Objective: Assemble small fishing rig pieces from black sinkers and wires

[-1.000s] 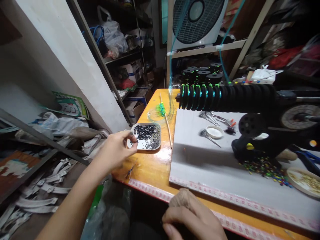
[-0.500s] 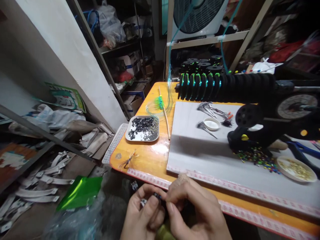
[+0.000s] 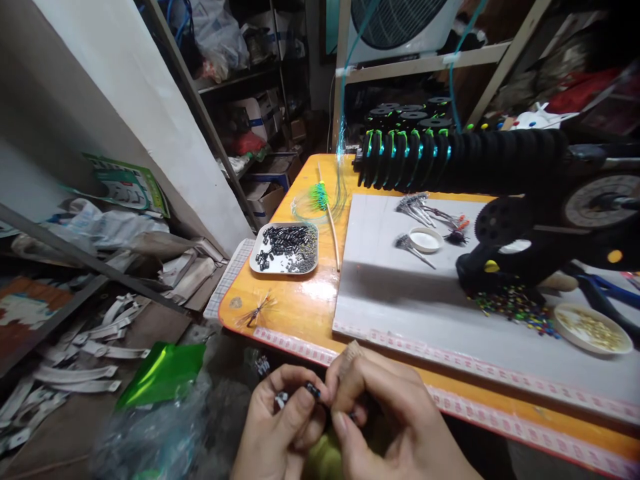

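In front of the table edge, my left hand point(image 3: 287, 417) is closed, pinching a small glossy black piece point(image 3: 313, 390) between thumb and forefinger. A small silvery-white bit point(image 3: 281, 400) shows in the curl of the same hand. My right hand point(image 3: 373, 400) is closed in a pinch right beside it, fingertips touching or nearly touching the left ones. A dark speck shows between its fingers, too small to name. Tan tape wraps one right finger. Beyond them, a white tray point(image 3: 254, 261) holds similar black pieces and small grey bits.
A black rotary tool point(image 3: 490, 160) with ribbed rollers stands on a grey board point(image 3: 400, 300). Near it lie a dish of gold bits point(image 3: 595, 330), coloured beads point(image 3: 515, 310) and wire bundles point(image 3: 417, 208). A stick with green-blue strands point(image 3: 333, 230) lies behind the tray. A pink tape measure point(image 3: 300, 347) edges the table.
The view has tilted down a little, so the table sits higher in the picture. Both hands stay together; the fingers have shifted only slightly, with the black piece still in my left hand.
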Motion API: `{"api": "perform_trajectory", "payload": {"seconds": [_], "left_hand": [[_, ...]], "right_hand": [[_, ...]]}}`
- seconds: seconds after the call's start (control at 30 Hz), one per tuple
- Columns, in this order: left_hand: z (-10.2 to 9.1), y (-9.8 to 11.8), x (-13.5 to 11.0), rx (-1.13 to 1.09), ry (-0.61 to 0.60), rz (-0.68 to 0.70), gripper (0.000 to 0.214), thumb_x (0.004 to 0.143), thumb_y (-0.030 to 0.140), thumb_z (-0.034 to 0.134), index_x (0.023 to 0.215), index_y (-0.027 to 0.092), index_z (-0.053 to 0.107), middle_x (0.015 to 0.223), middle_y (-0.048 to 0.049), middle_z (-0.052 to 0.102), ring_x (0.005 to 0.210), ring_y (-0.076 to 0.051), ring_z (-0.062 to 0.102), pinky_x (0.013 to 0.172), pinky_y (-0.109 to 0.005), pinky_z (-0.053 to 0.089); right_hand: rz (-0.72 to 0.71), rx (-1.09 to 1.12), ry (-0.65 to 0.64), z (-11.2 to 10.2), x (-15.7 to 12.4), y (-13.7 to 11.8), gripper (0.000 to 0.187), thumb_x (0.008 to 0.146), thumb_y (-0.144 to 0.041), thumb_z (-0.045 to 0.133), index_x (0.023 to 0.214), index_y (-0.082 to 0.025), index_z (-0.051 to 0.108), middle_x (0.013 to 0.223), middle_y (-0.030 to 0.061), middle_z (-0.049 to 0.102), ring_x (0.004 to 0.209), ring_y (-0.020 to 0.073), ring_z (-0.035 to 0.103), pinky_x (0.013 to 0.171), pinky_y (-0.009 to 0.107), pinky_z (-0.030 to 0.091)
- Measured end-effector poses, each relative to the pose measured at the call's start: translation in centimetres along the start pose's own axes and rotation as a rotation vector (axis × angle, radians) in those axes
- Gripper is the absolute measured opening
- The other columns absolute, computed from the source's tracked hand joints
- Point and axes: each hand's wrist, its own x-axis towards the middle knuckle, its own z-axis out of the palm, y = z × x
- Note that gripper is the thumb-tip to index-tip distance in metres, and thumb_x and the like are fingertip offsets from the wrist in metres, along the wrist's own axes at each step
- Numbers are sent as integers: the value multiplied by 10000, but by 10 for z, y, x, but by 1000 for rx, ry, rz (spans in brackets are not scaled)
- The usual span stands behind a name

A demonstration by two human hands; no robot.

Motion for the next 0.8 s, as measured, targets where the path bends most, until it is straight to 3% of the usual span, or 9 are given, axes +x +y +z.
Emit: {"api": "perform_trajectory", "payload": {"seconds": [0.27, 0.4, 0.57, 0.67, 0.8], "left_hand": [[-1, 0, 0, 12, -9, -10, 313, 501, 330, 984, 684, 176, 782, 606, -10, 678, 385, 50, 349, 415, -77, 216], [-1, -1, 0, 38, -53, 38, 280, 532, 312, 972, 667, 174, 769, 657, 11, 658, 414, 37, 350, 423, -87, 262], [-6, -2, 4, 228, -14, 320, 212, 557, 305, 955, 630, 219, 776, 739, 1, 659, 646, -100, 636, 598, -156, 493], [-8, -2, 5, 376, -38, 529, 140, 620, 318, 922, 649, 266, 795, 720, -3, 686, 673, -134, 650, 630, -194, 515], [-5, -2, 3, 555, 18, 789, 78, 684, 362, 881, 686, 331, 809, 677, 16, 705, 630, -143, 635, 588, -207, 495]], "right_hand": [[28, -19, -22, -2, -2, 0, 181, 714, -35, 519, 694, -209, 477, 689, -8, 564, 604, 112, 515, 548, 232, 421], [38, -63, -37, -6, -3, 2, 143, 789, -46, 559, 760, -186, 569, 731, 15, 601, 656, 130, 572, 577, 244, 459], [-100, -36, -32, -14, -1, 5, 210, 892, -24, 613, 998, -171, 721, 835, 57, 721, 752, 148, 683, 681, 244, 555], [-155, -19, -41, -18, 2, 6, 266, 881, -34, 670, 1069, -204, 748, 873, 59, 767, 770, 158, 721, 697, 241, 583], [-64, -9, -85, -19, 5, 2, 198, 889, -73, 665, 994, -203, 772, 814, 46, 768, 727, 152, 720, 659, 228, 574]]}}
